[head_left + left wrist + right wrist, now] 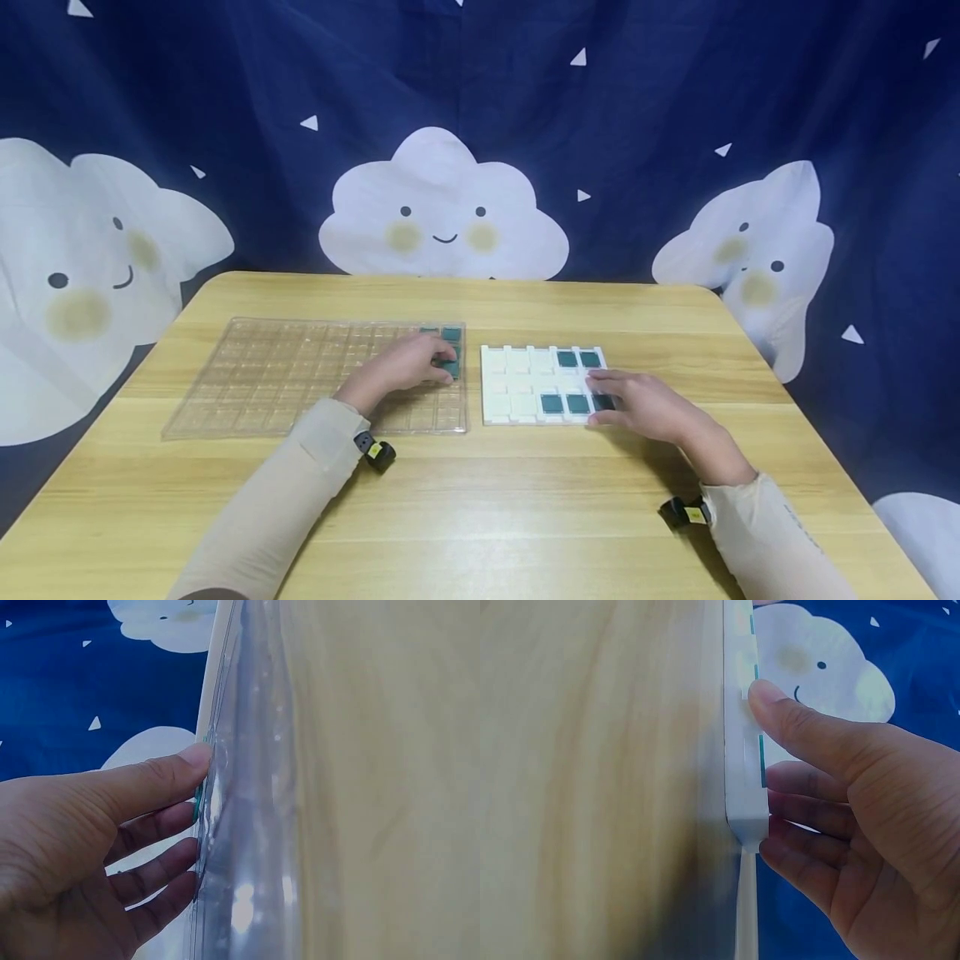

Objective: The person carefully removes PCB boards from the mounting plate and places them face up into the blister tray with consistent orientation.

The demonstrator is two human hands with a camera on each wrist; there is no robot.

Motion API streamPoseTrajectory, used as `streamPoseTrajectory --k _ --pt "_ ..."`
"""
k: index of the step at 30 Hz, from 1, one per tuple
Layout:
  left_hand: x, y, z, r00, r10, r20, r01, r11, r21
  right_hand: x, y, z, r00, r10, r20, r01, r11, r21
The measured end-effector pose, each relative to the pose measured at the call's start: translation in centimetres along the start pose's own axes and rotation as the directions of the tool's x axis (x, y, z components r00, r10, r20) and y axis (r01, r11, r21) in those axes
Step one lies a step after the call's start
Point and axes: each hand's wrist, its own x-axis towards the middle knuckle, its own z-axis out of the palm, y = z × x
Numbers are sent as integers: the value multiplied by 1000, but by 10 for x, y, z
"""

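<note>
In the head view my left hand [405, 360] is over the right end of a clear plastic tray [255, 375] divided into small pockets. Its thumb and fingers are spread apart around a dark green square chip [452, 367] in the rightmost column, fingertips right at the tray surface. My right hand [651, 406] rests at the right end of a white slotted tray [495, 383]. Its thumb and fingertips touch the tray top, partly covering a dark green chip [602, 402]. In the right wrist view, the thumb [776, 697] and fingers lie along the white tray's edge [742, 802].
Other green chips [577, 403] sit in the white tray, two in the far row and more in the near row. Another chip [451, 333] lies in the clear tray's far corner. Both trays lie on a wooden table [480, 517] before a blue cloud-print curtain [480, 75].
</note>
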Motion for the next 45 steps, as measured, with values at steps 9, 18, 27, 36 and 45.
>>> streamPoseTrajectory --k 9,18,27,36,45 --pt "0 0 0 1000 -3 -1 3 1000 -9 0 1 0 999 -25 -27 25 1000 -4" --pt "1 0 1 1000 -18 -1 18 1000 1 -1 2 0 1000 -24 -20 24 1000 -2" --pt "2 0 1 1000 -2 -1 2 1000 -6 -1 2 1 1000 -20 -23 20 1000 -4" --pt "3 0 2 1000 -9 2 9 1000 -6 -1 2 1 1000 -6 -9 6 1000 2" --pt "1 0 3 1000 -18 6 18 1000 -3 -1 2 2 1000 -9 -7 9 1000 1"
